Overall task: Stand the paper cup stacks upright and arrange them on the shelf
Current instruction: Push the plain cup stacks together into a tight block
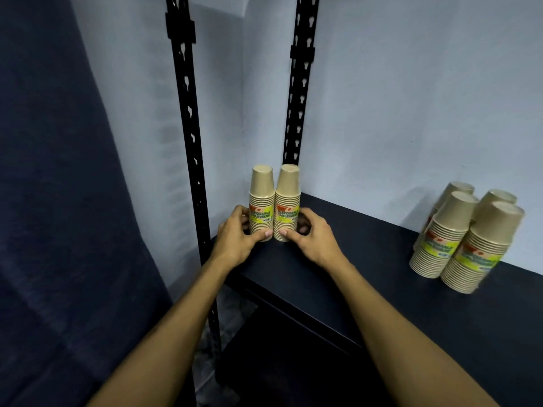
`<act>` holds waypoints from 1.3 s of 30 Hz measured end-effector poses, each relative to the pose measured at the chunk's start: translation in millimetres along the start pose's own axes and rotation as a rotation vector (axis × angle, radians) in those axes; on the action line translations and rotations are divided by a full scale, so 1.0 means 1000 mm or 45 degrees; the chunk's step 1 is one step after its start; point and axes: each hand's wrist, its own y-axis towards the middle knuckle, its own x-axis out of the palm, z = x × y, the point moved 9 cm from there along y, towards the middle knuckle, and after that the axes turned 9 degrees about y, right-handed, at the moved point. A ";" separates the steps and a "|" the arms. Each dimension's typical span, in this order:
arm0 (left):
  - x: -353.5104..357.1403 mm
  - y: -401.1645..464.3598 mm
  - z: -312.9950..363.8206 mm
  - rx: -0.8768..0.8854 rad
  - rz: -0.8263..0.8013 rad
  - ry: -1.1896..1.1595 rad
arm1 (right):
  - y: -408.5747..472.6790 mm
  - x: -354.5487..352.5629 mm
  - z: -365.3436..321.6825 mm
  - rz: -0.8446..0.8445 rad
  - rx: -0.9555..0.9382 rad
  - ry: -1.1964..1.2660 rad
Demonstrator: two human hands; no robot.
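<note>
Two tan paper cup stacks stand upright side by side in the far left corner of the dark shelf (338, 283), each with a yellow-green label. My left hand (235, 236) grips the left stack (261, 198) near its base. My right hand (311, 236) grips the right stack (288, 195) the same way, thumb on the front. The two stacks touch each other. Several more wrapped cup stacks (464, 236) stand grouped at the right of the shelf, against the wall.
Two black slotted uprights (188, 118) frame the shelf's left end, the rear one just behind the held stacks. A pale wall backs the shelf. A dark blue curtain (53, 201) hangs at the left. A lower shelf shows below.
</note>
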 end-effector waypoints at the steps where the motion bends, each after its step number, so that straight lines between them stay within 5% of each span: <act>1: 0.001 -0.001 0.002 0.001 -0.011 0.005 | -0.002 -0.002 -0.001 0.008 0.001 0.001; 16: 0.063 -0.060 0.060 0.179 -0.261 0.041 | -0.103 -0.092 -0.002 0.047 0.068 -0.157; 30: 0.162 -0.139 0.167 0.513 -0.682 -0.043 | -0.250 -0.208 -0.005 0.378 0.199 -0.315; 39: 0.174 -0.156 0.181 0.548 -0.734 -0.053 | -0.272 -0.226 -0.004 0.416 0.244 -0.337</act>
